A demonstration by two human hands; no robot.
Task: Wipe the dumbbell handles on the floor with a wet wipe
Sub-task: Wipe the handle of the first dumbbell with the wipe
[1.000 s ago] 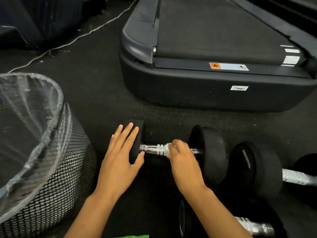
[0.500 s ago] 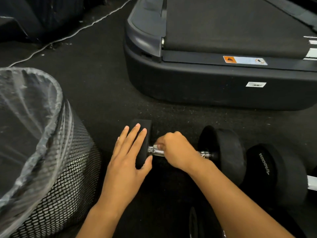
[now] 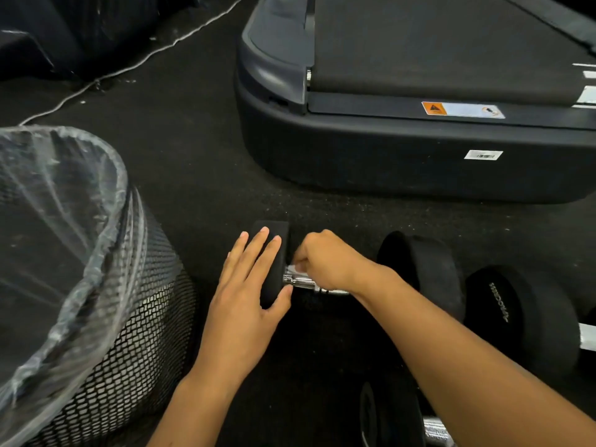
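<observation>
A black dumbbell lies on the dark floor with its chrome handle (image 3: 298, 280) pointing left to right. My left hand (image 3: 248, 291) rests flat on the dumbbell's left head (image 3: 274, 233), fingers spread, thumb under its near edge. My right hand (image 3: 325, 261) is closed over the handle's left end, right against that head, pinching a white wet wipe (image 3: 294, 269) of which only a small corner shows. The dumbbell's right head (image 3: 429, 269) stands behind my right wrist.
A mesh waste basket (image 3: 129, 343) lined with clear plastic stands at the left. A treadmill base (image 3: 387, 156) blocks the far side. A second dumbbell (image 3: 522, 317) lies at the right, and a third dumbbell (image 3: 387, 417) sits near the bottom edge. A white cable (image 3: 129, 67) runs across the floor.
My right hand has slid leftward along the handle with the wipe, from near the right head to the left head. My left hand has stayed on the left head.
</observation>
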